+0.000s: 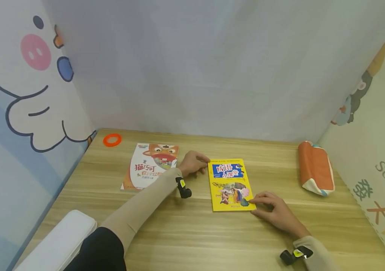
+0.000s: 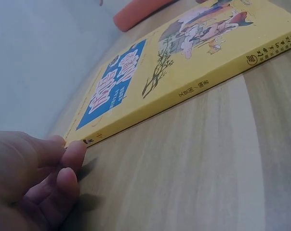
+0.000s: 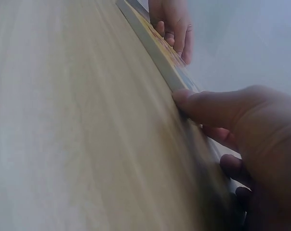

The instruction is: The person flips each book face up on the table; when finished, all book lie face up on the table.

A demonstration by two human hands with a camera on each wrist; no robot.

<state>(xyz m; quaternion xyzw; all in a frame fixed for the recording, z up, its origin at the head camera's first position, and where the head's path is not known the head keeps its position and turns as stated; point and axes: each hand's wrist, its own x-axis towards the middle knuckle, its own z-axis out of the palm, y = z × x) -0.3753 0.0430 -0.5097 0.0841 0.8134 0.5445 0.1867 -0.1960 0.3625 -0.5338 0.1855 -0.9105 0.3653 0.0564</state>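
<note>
A yellow book (image 1: pixel 231 192) with a blue title panel lies flat on the wooden table, its spine (image 2: pixel 193 90) facing the left wrist camera. At its upper left corner, my left hand (image 1: pixel 194 163) pinches the edge with its fingertips. My right hand (image 1: pixel 277 212) holds the lower right corner between thumb and forefinger; the thumb (image 3: pixel 203 106) is against the book's edge in the right wrist view. To the left is a white and orange picture book (image 1: pixel 152 162) with a cartoon animal cover, partly covered by my left forearm.
An orange ring (image 1: pixel 112 140) lies at the table's far left corner. On the right sits an orange and white pouch (image 1: pixel 316 167). A white case (image 1: pixel 60 241) lies at the near left, beside my left sleeve. Curtains and printed walls border the table (image 1: pixel 192 241).
</note>
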